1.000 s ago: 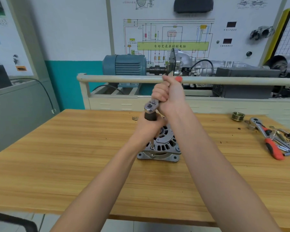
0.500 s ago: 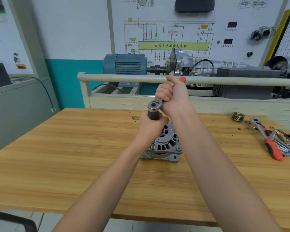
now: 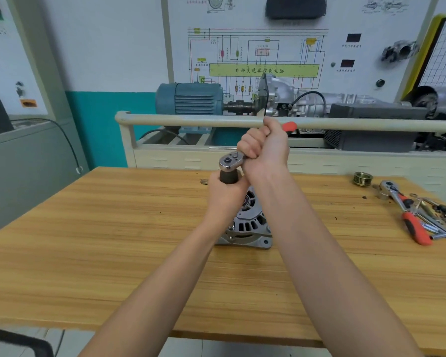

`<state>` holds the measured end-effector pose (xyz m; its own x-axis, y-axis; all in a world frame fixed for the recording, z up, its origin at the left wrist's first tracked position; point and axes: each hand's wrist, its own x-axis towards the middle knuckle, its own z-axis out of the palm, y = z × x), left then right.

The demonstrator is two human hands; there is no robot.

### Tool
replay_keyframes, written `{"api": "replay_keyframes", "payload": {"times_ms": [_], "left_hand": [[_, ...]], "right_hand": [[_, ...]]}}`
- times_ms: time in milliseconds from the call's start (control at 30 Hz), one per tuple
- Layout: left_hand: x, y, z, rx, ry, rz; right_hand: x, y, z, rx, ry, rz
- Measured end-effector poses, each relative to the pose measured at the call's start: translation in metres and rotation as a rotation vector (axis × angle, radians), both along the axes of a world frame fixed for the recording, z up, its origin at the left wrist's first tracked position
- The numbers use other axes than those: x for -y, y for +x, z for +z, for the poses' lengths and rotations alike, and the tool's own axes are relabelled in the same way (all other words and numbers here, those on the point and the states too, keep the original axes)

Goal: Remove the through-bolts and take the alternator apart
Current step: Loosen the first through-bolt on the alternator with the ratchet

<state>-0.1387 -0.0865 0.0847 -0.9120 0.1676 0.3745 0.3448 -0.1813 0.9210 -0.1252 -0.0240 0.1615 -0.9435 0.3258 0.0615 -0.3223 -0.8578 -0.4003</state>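
The alternator (image 3: 247, 225) sits mid-table (image 3: 88, 240), with bare wood on all sides. The left hand (image 3: 223, 194) wraps its grip around the dark socket (image 3: 228, 176). The right hand (image 3: 264, 150) squeezes the wrench (image 3: 231, 161) handle above it. Right of the alternator lie one brass pulley (image 3: 362, 179) and one spare wrench (image 3: 403, 212).
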Motion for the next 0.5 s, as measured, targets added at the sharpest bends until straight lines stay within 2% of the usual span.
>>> {"api": "replay_keyframes", "payload": {"times_ms": [67,167,233,300,433,500], "left_hand": [[0.005,-0.004,0.0,-0.089,-0.142,-0.116],[0.022,-0.007,0.007,-0.183,-0.4,-0.471],[0.028,-0.009,0.012,-0.193,-0.507,-0.58],[0.025,-0.011,0.012,-0.142,-0.47,-0.494],[0.003,-0.001,0.005,0.037,-0.126,-0.048],[0.004,-0.002,0.001,0.019,-0.111,-0.037]], "right_hand": [[-0.006,0.002,0.002,0.008,0.043,0.091],[-0.014,0.003,0.006,0.028,0.149,0.411],[-0.014,0.002,0.007,0.041,0.183,0.483],[-0.009,0.0,0.008,0.056,0.151,0.388],[-0.001,0.0,0.003,0.023,0.008,-0.016],[-0.002,0.002,0.001,0.009,0.013,-0.033]]}}
